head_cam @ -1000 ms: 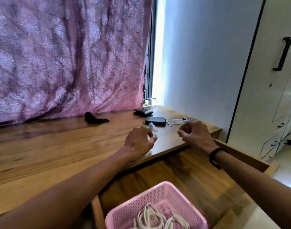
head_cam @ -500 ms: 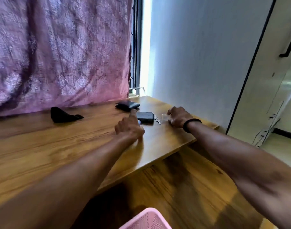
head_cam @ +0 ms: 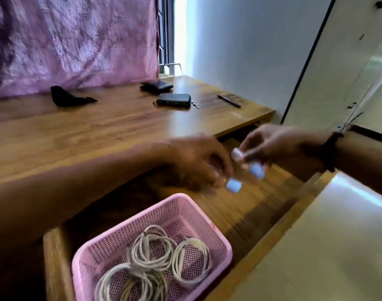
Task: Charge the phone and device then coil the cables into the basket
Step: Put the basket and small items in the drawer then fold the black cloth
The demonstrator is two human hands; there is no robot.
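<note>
A pink mesh basket (head_cam: 216,230) sits in the open wooden drawer (head_cam: 261,205) and holds several coiled white cables (head_cam: 152,250). My left hand (head_cam: 198,159) hovers just beyond the basket's far rim. It grips a small clear bottle with a pale blue cap (head_cam: 234,186). To its right, above the drawer, my right hand (head_cam: 274,143) pinches small clear bottles with a white cap (head_cam: 236,154) and a blue cap (head_cam: 257,170). Both hands are motion-blurred. A black flat device (head_cam: 173,100) lies far back on the desk (head_cam: 98,131).
On the desk also lie a black wallet (head_cam: 157,86), a black cloth (head_cam: 68,98), small keys (head_cam: 194,103) and a pen (head_cam: 228,100). A pink curtain (head_cam: 72,40) hangs behind. A white wardrobe (head_cam: 348,61) stands at the right.
Both hands pulled back from the far end of the desk to above the drawer, now carrying small capped bottles. The view tilted down, bringing the basket and cables fully into sight.
</note>
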